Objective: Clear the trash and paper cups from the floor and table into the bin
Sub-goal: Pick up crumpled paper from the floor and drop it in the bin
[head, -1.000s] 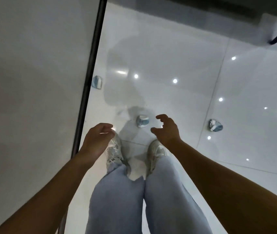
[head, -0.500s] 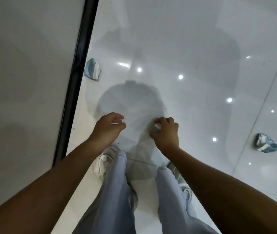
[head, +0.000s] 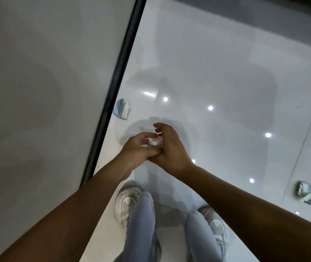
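Head view: the left hand (head: 135, 150) and right hand (head: 169, 150) meet at centre, both curled around one crumpled paper cup (head: 154, 142). Two crushed cups remain on the floor (head: 226, 72), at ten o'clock (head: 122, 109) and four o'clock (head: 309, 195). No bin visible; the job looks barely begun.

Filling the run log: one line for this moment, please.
left hand + right hand: holding crushed cup | floor: cup by wall, cup at right | bin: unseen

Glossy floor tiles (head: 226, 63), crumpled paper cup (head: 122, 109)
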